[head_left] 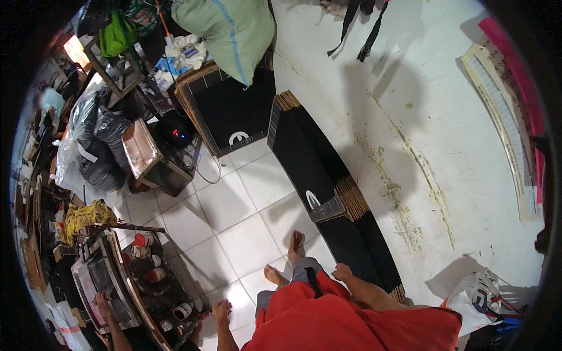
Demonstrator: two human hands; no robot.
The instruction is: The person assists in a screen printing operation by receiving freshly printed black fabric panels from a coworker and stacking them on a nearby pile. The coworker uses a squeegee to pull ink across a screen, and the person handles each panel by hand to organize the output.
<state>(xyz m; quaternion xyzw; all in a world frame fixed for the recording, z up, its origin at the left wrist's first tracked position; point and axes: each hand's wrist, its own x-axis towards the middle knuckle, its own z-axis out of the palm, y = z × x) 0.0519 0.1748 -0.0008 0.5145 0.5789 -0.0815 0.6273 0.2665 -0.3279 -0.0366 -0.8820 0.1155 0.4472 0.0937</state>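
My left hand hangs over the white tiled floor, fingers loosely apart, with nothing in it. It is nearest to a rack of red-and-white tubs and jars. Beside the stacked black boards, my right hand is held low with its fingers curled in, and nothing shows in it. Whether it touches the boards I cannot tell. The stacks have brown layered edges and lean along the white wall; a white curved mark shows on one board. Another person's hand rests on a framed screen at the lower left.
A pale green sack sits on another black-faced board stack at the back. A wooden-framed box and black plastic bags stand at the left. A yellow cloth lies by the rack. A white bag is at the lower right.
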